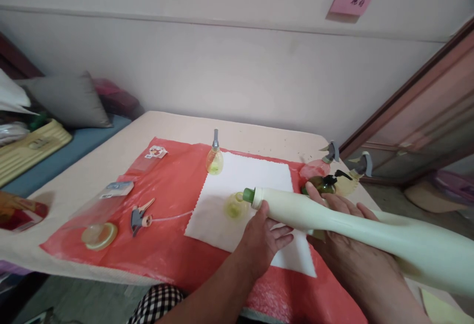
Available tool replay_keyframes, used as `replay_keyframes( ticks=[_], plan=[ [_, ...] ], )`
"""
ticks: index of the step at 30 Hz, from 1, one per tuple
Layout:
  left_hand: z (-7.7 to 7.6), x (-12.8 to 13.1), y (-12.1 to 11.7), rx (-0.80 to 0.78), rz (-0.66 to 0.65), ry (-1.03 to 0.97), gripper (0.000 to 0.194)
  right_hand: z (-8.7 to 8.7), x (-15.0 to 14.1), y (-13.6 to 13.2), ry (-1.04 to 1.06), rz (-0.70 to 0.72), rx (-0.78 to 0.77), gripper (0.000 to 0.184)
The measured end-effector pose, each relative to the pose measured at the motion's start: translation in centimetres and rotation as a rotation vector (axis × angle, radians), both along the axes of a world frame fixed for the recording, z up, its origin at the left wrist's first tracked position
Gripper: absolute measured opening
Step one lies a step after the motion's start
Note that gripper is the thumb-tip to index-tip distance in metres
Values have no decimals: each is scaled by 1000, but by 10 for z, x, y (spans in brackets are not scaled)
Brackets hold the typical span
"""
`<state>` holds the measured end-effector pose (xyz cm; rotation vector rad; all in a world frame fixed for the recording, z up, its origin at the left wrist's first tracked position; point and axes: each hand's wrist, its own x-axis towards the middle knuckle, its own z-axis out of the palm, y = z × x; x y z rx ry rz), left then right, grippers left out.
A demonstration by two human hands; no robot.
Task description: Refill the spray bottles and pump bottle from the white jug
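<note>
A long pale-green bottle with a green cap lies tilted across the view, its neck pointing left over a white cloth. My left hand cups the neck from below, fingers partly spread. My right hand supports the bottle's body from underneath. The cap hovers just above a small round clear bottle with yellowish liquid that has no top on it. A second small bottle with a grey sprayer stands at the cloth's far edge.
A red plastic sheet covers the beige table. On it lie a grey spray head with a tube, clear packets and a round bottle. Spray bottles stand at the right. Cushions sit at far left.
</note>
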<state>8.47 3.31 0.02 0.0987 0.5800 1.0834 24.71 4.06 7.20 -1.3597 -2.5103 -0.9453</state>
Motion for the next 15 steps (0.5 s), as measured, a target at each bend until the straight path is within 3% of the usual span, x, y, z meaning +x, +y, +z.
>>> replay_keyframes(
  ticks=[15],
  plan=[
    [-1,-2,0,2,11,-37,70,-1,1,1,-43,25,36,76]
  ],
)
